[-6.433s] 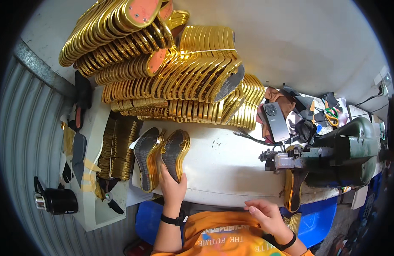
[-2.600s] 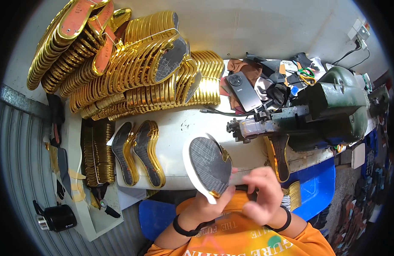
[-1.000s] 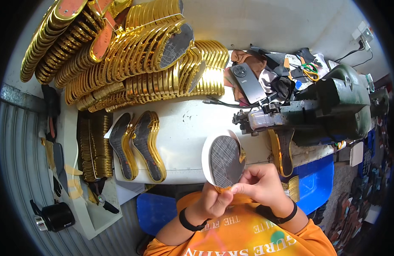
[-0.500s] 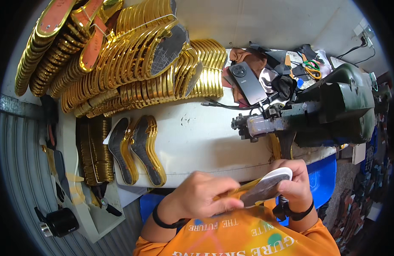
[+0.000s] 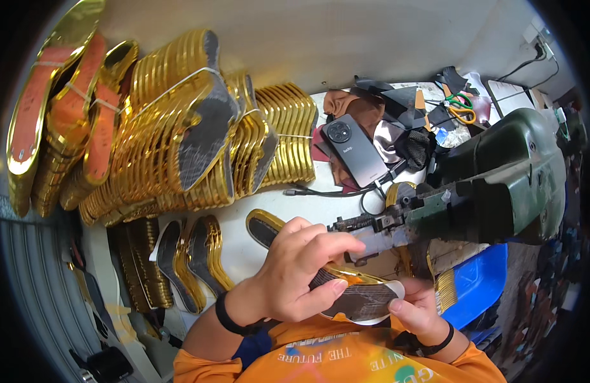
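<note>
A dark shoe sole point(image 5: 362, 301) with a gold edge and a pale white tip is held above my lap. My right hand point(image 5: 419, 309) pinches its white tip, thumb on the dark face. My left hand point(image 5: 298, 271) is at the other end, with the thumb on the dark face and the fingers above the gold edge; the hand covers that end. Just behind my left hand, another gold-edged sole point(image 5: 263, 228) lies on the table, partly covered. The dark green machine point(image 5: 499, 185) reaches its metal head point(image 5: 371, 239) close to my left fingertips.
Tied stacks of gold soles point(image 5: 173, 121) fill the back left. Two small piles of soles point(image 5: 208, 252) lie nearer. A phone point(image 5: 353, 150), fabric scraps point(image 5: 403, 105) and scissors point(image 5: 461, 108) are at the back. A blue bin point(image 5: 483, 281) stands at right, beside ribbed gold pieces point(image 5: 445, 290).
The view has shifted. My left hand has risen toward the machine head, its fingers now more spread. The held sole turns its dark face more toward me. Another sole now shows behind my left hand.
</note>
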A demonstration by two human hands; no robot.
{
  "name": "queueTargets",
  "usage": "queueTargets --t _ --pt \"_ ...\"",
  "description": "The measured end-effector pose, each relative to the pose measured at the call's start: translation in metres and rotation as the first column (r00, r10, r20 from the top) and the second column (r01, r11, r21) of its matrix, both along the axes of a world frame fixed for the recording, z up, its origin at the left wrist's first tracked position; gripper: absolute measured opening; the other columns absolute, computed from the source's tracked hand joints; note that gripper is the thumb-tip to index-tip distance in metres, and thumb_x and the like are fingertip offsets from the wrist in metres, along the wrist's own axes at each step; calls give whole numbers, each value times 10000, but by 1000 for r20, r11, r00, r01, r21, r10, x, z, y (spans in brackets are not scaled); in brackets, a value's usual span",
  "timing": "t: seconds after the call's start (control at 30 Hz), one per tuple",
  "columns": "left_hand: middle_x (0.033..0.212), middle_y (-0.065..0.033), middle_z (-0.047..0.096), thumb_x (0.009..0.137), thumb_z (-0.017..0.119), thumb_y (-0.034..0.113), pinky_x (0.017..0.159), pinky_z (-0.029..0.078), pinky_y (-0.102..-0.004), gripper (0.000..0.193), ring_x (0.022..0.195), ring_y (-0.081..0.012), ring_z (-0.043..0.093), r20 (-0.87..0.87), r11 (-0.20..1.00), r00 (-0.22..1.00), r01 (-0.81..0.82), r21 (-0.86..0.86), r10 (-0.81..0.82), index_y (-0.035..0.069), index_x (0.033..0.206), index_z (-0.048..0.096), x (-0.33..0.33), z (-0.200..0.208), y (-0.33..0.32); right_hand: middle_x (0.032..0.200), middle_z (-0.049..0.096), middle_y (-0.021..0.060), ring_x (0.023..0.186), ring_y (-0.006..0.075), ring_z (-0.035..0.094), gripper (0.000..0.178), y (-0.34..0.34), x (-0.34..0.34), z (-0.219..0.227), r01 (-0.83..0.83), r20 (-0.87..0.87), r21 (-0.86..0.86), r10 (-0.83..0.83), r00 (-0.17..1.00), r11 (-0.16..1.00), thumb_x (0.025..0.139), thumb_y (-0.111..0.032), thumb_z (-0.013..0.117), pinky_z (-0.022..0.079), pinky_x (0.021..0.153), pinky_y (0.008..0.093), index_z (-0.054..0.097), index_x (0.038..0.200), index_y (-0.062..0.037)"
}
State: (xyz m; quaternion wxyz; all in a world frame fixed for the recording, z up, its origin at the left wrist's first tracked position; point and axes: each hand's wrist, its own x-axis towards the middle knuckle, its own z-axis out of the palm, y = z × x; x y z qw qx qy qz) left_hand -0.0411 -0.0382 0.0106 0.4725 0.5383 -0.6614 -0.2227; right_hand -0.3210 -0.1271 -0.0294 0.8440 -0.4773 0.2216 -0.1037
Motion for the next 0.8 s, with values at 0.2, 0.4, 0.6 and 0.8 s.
queueTargets --t 0.2,0.4,0.6,0.8 --pt "809 -58 547 822 671 507 761 368 -361 837 739 -231 510 41 978 979 196 74 -199 -39 1427 484 28 -8 -52 1126 677 141 815 149 686 294 8 30 29 -46 -128 249 80 989 968 1014 -96 547 584 711 273 605 1254 64" --pt "701 -73 435 724 754 353 636 408 -361 902 645 -252 486 -127 911 938 343 227 -322 -18 1478 427 25 -21 -81 998 713 117 742 135 675 245 8 14 12 91 -206 309 -26 978 947 1000 -103 566 565 683 262 647 1165 59" --pt "687 -55 412 722 758 344 627 396 -347 849 632 -243 465 -147 902 931 361 237 -334 -13 1431 459 27 -23 -85 962 741 99 810 109 692 184 2 14 11 -1 -113 64 8 994 998 943 -35 653 571 712 252 688 1104 48" --pt "698 -48 412 713 763 351 637 394 -342 804 636 -232 466 -107 922 949 315 224 -298 2 1383 485 26 -27 -85 996 736 138 752 129 678 257 5 13 13 6 -211 -57 -18 977 998 926 -95 632 551 669 250 673 1103 87"
